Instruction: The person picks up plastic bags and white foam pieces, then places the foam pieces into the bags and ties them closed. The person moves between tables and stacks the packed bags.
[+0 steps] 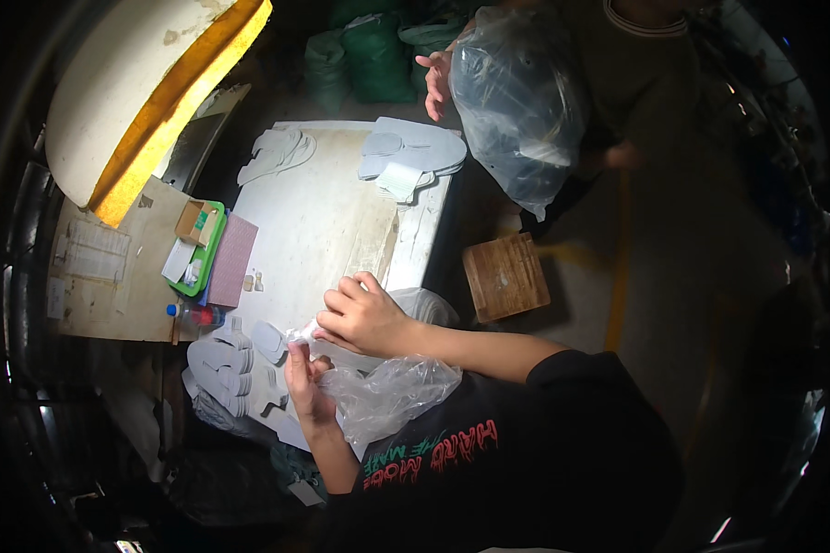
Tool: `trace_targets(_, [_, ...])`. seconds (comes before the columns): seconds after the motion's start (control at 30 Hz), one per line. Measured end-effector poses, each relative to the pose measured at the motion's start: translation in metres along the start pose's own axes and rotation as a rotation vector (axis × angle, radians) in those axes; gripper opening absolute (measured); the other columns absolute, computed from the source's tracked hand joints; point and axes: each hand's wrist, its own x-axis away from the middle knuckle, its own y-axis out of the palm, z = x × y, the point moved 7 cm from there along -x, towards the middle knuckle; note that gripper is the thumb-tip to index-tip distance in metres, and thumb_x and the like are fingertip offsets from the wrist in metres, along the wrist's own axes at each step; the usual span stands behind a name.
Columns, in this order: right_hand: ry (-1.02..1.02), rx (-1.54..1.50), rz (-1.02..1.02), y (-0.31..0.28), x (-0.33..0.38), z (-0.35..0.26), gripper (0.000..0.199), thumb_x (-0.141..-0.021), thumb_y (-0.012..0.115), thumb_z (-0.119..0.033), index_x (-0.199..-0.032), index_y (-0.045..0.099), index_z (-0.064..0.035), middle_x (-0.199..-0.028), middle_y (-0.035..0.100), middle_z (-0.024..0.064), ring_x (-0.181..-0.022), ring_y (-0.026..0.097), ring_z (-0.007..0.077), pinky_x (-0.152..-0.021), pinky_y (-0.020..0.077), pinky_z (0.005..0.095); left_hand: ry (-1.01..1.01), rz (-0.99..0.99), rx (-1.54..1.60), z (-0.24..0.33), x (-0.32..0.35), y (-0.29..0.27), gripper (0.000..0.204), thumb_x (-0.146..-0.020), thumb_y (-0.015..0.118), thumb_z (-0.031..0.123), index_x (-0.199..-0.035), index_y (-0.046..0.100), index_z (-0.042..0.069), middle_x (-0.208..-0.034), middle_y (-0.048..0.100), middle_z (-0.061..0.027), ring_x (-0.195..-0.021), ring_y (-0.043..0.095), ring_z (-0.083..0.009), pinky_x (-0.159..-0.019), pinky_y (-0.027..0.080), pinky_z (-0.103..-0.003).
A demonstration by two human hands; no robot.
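Note:
A clear plastic bag (pixel 392 396) is bunched up over the near end of the white table (pixel 327 212), its loose body hanging against my black shirt. My left hand (pixel 309 387) pinches the gathered edge between thumb and fingers. From the right, my right hand (pixel 364 318) reaches across, fingers curled on the same crumpled plastic. More clear film (pixel 424 304) spreads beneath my right forearm. Left of my hands lie stacks of pale grey sole-shaped pieces (pixel 221 369), with a small rounded grey piece (pixel 268 342) close to my left fingertips.
Grey cut pieces (pixel 415 147) lie at the table's far end. Along the left are a green tray (pixel 203 267), a pink sheet (pixel 233 258) and a bottle (pixel 198 314). A wooden stool (pixel 507 276) stands right; beyond, another person holds a big filled plastic bag (pixel 521 101).

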Motion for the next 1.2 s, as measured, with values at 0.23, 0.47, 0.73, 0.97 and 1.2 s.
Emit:
trace_targets(0.23, [-0.103, -0.2, 0.115, -0.007, -0.029, -0.03, 0.022, -0.089, 0.072, -0.026, -0.079, 0.059, -0.0114, -0.073, 0.056, 0.0012, -0.077, 0.057, 0.0212, -0.068, 0.0431, 0.0351, 0.214, 0.295, -0.074, 0.063, 0.007, 0.021, 0.039, -0.111, 0.05, 0.035, -0.107, 0.065, 0.0, -0.087, 0.065, -0.0018, -0.071, 0.054, -0.0055, -0.065, 0.042, -0.022])
trace_targets(0.47, [-0.257, -0.054, -0.158, 0.04, -0.006, -0.029, 0.014, -0.077, 0.067, -0.025, -0.072, 0.06, -0.013, -0.071, 0.06, 0.0005, -0.081, 0.06, 0.0191, -0.07, 0.0447, 0.0342, -0.061, 0.288, 0.134, 0.032, -0.029, -0.025, 0.034, -0.109, 0.055, 0.038, -0.101, 0.06, 0.006, -0.097, 0.062, -0.0075, -0.086, 0.06, -0.017, -0.076, 0.054, -0.035])
trace_targets(0.73, [-0.118, -0.352, -0.575, 0.067, 0.056, -0.015, 0.011, -0.078, 0.068, -0.019, -0.079, 0.068, -0.0081, -0.083, 0.066, 0.0065, -0.094, 0.06, 0.0266, -0.086, 0.047, 0.0403, -0.236, 0.392, 0.117, -0.046, -0.025, -0.086, 0.016, -0.105, 0.058, 0.023, -0.096, 0.06, 0.01, -0.095, 0.062, -0.0047, -0.083, 0.06, -0.0172, -0.076, 0.053, -0.034])
trace_targets(0.97, [0.152, -0.637, -0.23, 0.022, -0.003, 0.01, 0.013, -0.084, 0.068, -0.016, -0.077, 0.064, -0.0055, -0.083, 0.063, 0.0117, -0.088, 0.06, 0.0331, -0.084, 0.0491, 0.0436, 0.192, 0.045, -0.221, 0.057, -0.023, -0.069, 0.023, -0.104, 0.063, 0.023, -0.092, 0.064, 0.004, -0.118, 0.065, -0.0059, -0.062, 0.045, -0.003, -0.057, 0.035, -0.02])
trace_targets(1.2, [0.24, -0.527, -0.009, -0.004, -0.029, 0.005, 0.021, -0.091, 0.067, -0.023, -0.081, 0.065, -0.0043, -0.101, 0.057, 0.014, -0.098, 0.056, 0.0323, -0.089, 0.0457, 0.0433, 0.282, -0.138, -0.537, 0.048, 0.004, 0.026, 0.031, -0.105, 0.065, 0.024, -0.103, 0.072, -0.006, -0.101, 0.061, -0.001, -0.061, 0.035, -0.0005, -0.054, 0.024, -0.02])
